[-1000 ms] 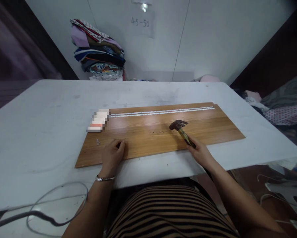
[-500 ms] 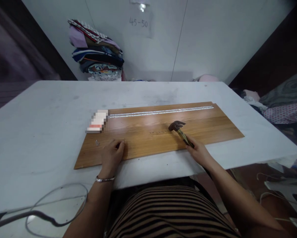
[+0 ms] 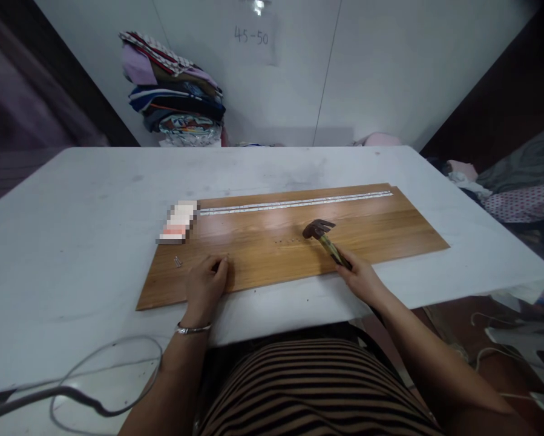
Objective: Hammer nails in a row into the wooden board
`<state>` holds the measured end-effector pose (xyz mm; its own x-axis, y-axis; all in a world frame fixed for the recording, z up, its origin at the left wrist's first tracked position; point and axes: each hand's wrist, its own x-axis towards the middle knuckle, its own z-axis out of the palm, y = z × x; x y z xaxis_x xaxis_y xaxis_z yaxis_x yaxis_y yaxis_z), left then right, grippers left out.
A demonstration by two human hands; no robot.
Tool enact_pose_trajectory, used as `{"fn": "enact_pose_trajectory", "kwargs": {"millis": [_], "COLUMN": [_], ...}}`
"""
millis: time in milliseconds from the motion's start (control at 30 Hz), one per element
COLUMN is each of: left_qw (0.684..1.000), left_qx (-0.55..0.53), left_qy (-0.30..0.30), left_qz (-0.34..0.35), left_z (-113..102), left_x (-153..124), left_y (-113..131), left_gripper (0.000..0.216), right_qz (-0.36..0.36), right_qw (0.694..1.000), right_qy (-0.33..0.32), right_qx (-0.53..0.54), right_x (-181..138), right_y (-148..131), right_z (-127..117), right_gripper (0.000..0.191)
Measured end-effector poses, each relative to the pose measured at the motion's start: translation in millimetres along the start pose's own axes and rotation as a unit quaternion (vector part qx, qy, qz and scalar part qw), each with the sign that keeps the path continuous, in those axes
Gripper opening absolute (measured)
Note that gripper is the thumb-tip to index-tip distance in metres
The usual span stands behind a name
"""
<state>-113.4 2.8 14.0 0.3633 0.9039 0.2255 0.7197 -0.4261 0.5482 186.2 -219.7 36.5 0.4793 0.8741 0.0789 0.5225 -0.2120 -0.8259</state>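
On the near edge of the wooden board [image 3: 389,227] my left hand [image 3: 206,284] rests knuckles up, wrist straight, fingers curled in and thumb against the forefinger; I cannot tell whether anything is pinched there. My right hand [image 3: 360,277] reaches in from the right with the forearm slanting across the table [image 3: 72,212] edge, its fingers wrapped tight round the end of the hammer [image 3: 324,237] handle. That one hammer lies over the middle of the board, its long axis running diagonally from my right hand away and to the left, head at the far end beside a short row of dark dots [image 3: 287,241] too small to count. One board, one metal strip [image 3: 294,203] along its far edge, one blurred small box [image 3: 177,223] at its left corner.
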Motion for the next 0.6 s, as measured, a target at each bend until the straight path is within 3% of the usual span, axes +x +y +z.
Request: {"fn": "enact_pose_trajectory", "kwargs": {"millis": [600], "left_qw": [1.0], "left_qx": [0.006], "left_qy": [0.0], "left_qz": [0.012], "left_z": [1.5], "left_x": [-0.8], "left_y": [-3.8], "left_gripper": [0.026], "right_qz": [0.007], "right_qw": [1.0], "right_qy": [-0.005], "right_qx": [-0.017], "right_x": [2.2], "right_y": [-1.6], "right_z": [0.8], "right_gripper": [0.057]}}
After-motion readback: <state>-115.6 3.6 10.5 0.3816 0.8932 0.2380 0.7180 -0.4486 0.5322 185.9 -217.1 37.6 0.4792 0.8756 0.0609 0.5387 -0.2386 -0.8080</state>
